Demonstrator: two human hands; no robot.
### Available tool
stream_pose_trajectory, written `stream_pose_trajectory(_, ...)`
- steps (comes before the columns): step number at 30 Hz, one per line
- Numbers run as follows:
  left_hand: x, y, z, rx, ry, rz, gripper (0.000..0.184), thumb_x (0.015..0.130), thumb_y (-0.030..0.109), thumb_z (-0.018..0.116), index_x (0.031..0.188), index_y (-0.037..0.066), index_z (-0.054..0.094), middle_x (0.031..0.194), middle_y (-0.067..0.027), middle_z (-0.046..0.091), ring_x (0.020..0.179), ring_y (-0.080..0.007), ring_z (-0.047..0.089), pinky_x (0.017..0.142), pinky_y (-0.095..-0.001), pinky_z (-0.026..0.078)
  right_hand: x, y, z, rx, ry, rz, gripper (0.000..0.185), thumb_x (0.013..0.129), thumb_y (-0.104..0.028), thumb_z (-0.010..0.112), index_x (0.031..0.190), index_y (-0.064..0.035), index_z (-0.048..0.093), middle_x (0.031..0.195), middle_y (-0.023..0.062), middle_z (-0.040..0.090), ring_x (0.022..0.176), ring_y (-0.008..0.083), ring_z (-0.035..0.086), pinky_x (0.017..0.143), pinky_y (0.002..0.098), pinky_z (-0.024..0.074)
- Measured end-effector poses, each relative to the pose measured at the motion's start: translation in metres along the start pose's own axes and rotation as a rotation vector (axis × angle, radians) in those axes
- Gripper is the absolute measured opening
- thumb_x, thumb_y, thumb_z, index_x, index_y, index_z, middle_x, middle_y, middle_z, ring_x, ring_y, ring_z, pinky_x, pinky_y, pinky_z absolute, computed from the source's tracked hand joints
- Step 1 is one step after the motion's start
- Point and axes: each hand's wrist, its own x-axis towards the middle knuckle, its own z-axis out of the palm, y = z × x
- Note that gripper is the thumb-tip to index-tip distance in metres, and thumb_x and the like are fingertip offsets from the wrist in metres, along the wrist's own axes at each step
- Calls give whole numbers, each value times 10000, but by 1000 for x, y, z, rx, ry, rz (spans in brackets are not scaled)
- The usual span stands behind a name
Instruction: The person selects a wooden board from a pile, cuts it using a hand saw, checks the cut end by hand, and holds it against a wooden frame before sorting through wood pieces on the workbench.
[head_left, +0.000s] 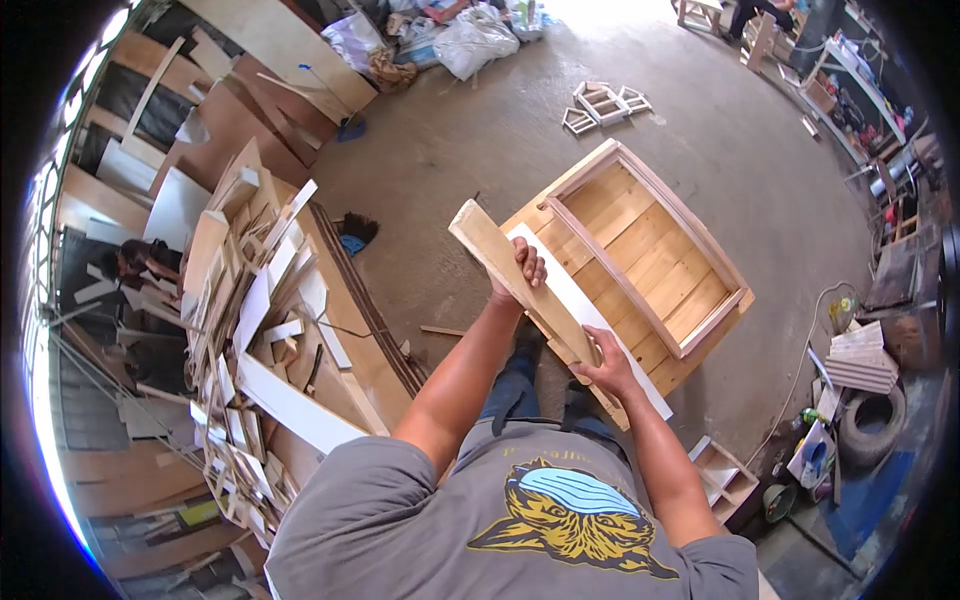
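Note:
A long wooden board (490,245) slants across in front of my body, beside a white strip (570,290). My left hand (525,268) is wrapped round the board near its upper end. Lower down, my right hand (605,365) has its fingers round the board's edge, close to the white strip. The strip lies along the near side of a wooden panel (625,290) of several planks. On that panel rests a reddish-brown rectangular frame (690,215) with a crossbar.
Heaped wood offcuts (290,290) cover a bench at left. Beyond the panel, a small white wooden piece (605,105) sits on the floor. Plastic bags (475,40) lie at the back, a tire (872,425) at right, and a wooden box (722,475) lower right.

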Motion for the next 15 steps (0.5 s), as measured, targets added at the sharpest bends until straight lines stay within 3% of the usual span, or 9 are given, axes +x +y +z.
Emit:
stream_pose_trajectory(4, -36, 2, 36, -54, -62, 49, 318, 1023, 384, 498, 834, 130, 468, 646, -32, 509, 561, -201, 541, 559, -317, 479, -27, 6, 5, 172, -114, 111, 866, 643, -382, 883, 1377, -76, 542, 1239, 181, 639, 1158, 346, 626, 989, 418, 499)
stream_pose_trajectory(6, -53, 7, 39, 67, 76, 132, 284, 1018, 397, 506, 934, 128, 544, 743, -37, 545, 667, -212, 585, 622, -341, 501, -38, 5, 8, 128, -77, 43, 857, 621, -361, 895, 1349, -68, 550, 1209, 176, 655, 1138, 345, 635, 974, 419, 504)
stream_pose_trajectory(7, -68, 14, 56, 12, 206, 149, 423, 999, 505, 492, 1122, 115, 600, 885, -96, 631, 768, -263, 636, 715, -391, 533, -39, 2, 11, 112, -64, -2, 853, 611, -351, 900, 1336, -65, 554, 1194, 174, 663, 1129, 345, 640, 966, 420, 506)
stream_pose_trajectory(9, -86, 42, 98, 22, 311, 166, 645, 977, 651, 422, 1305, 116, 571, 1129, -158, 664, 933, -318, 663, 822, -429, 541, -39, -15, 6, 125, -104, -32, 831, 598, -310, 912, 1309, -55, 566, 1164, 177, 678, 1111, 345, 650, 962, 427, 509)
stream_pose_trajectory(11, -111, 65, 108, -40, 302, 166, 823, 949, 761, 343, 1390, 89, 524, 1373, -195, 580, 1189, -370, 595, 966, -508, 495, -39, -19, 3, 129, -139, -50, 829, 597, -310, 917, 1307, -54, 574, 1162, 182, 678, 1109, 346, 651, 960, 426, 511)
stream_pose_trajectory(12, -125, 70, 103, -35, 320, 203, 886, 935, 803, 318, 1446, 98, 486, 1443, -185, 543, 1297, -382, 541, 1006, -526, 479, -38, -18, 4, 80, -152, -93, 827, 600, -316, 919, 1307, -55, 578, 1167, 183, 678, 1112, 347, 650, 959, 424, 513)
stream_pose_trajectory(15, -166, 90, 104, -98, 503, 414, 925, 910, 840, 310, 1456, 113, 482, 1452, -177, 539, 1335, -378, 513, 1049, -541, 459, -29, -19, 10, -60, -198, -196, 850, 604, -322, 927, 1325, -42, 574, 1187, 183, 672, 1120, 346, 647, 962, 423, 514)
